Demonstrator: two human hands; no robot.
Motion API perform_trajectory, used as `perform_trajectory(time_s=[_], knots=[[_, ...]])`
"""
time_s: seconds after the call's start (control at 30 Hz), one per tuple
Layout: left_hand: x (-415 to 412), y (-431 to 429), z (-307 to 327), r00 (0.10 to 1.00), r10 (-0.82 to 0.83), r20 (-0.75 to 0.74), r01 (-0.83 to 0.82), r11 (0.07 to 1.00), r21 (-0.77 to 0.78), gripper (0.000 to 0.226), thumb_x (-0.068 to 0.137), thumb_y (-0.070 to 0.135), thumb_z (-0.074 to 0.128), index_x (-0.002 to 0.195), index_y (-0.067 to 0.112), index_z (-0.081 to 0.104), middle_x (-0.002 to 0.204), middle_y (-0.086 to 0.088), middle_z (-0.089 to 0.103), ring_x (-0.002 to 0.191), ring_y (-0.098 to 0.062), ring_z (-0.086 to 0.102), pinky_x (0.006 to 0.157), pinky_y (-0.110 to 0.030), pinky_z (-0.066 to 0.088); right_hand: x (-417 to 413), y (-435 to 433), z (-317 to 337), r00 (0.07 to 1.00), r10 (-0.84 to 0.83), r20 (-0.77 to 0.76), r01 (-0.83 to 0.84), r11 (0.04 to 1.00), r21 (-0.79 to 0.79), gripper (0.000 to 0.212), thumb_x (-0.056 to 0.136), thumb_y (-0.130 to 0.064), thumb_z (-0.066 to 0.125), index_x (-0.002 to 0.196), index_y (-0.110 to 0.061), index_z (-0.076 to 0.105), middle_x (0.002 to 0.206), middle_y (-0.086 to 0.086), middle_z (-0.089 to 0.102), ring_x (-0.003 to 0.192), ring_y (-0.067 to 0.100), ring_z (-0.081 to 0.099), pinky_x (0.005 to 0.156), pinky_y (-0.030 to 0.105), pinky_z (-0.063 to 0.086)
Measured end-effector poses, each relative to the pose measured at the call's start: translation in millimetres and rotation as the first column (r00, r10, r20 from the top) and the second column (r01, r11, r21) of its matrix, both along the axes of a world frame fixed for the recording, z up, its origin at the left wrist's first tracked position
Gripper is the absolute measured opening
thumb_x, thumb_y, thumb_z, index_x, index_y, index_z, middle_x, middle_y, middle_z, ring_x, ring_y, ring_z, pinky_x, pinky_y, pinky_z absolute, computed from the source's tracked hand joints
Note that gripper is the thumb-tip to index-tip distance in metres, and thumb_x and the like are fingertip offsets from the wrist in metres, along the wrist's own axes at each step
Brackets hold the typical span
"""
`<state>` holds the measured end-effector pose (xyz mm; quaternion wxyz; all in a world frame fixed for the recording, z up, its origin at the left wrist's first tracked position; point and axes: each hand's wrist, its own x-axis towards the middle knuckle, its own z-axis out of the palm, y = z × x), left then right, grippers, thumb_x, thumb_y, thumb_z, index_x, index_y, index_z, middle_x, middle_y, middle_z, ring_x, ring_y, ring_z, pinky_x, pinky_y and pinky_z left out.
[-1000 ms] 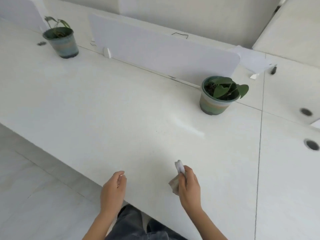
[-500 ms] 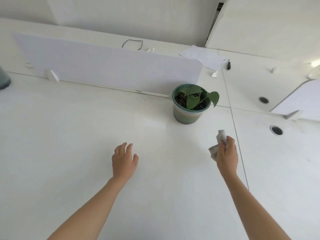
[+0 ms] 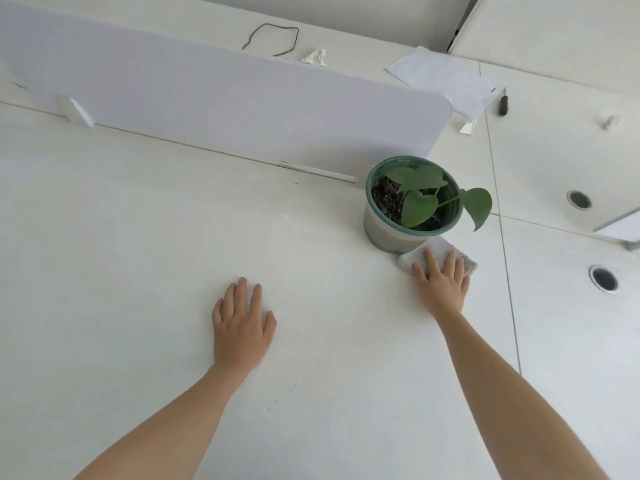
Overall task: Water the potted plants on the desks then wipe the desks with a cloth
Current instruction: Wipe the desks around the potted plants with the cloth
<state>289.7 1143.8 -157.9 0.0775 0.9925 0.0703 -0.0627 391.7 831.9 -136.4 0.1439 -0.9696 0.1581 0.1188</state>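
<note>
Right hand (image 3: pixel 441 284) presses flat, fingers spread, on the cloth (image 3: pixel 437 258) beside the pot (image 3: pixel 388 233); open left hand (image 3: pixel 240 323) braces on the worktop (image 3: pixel 138 271).

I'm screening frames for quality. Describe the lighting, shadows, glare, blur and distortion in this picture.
Head view: soft, even light; only faint shadows under the left hand, the right hand and the pot. No hard glare on the desk, though its white surface looks washed out. Wide-angle bending shows in the divider and the desk seams. Slightly soft overall; the leaves and cloth stay legible.
</note>
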Motion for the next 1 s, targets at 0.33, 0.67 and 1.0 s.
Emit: perform_trajectory(time_s=[0.33,0.67,1.0], knots=[[0,0,-7,0.991,0.045,0.129,-0.045,0.999,-0.007,0.051,0.08,0.032,0.035,0.116,0.003,0.058,0.126,-0.024,0.057,0.118,-0.033,0.036,0.093,-0.043,0.027,-70,105,-14,0.901,0.425,0.082,-0.419,0.904,-0.079,0.05,0.08,-0.042,0.038,0.127,-0.028,0.049,0.136,0.028,0.044,0.124,0.047,0.043,0.095,0.059,0.038],[-1,1,-14,0.981,0.042,0.191,-0.049,0.998,0.029,0.052,0.08,0.033,0.036,0.116,0.004,0.06,0.126,-0.024,0.058,0.119,-0.032,0.036,0.093,-0.044,0.028,55,183,-10,0.935,0.347,-0.069,-0.345,0.938,0.029,0.058,0.09,-0.055,0.026,0.142,-0.04,0.007,0.154,0.017,-0.013,0.141,0.034,-0.016,0.112,0.05,-0.012],[2,1,-10,0.994,0.041,0.102,-0.042,0.999,0.014,0.052,0.081,0.033,0.035,0.118,0.004,0.057,0.127,-0.023,0.056,0.118,-0.037,0.047,0.094,-0.044,0.028,-40,37,-20,0.739,0.673,0.022,-0.662,0.732,-0.161,0.053,0.092,-0.056,0.014,0.132,-0.034,0.04,0.141,0.025,0.039,0.128,0.044,0.038,0.097,0.056,0.039]])
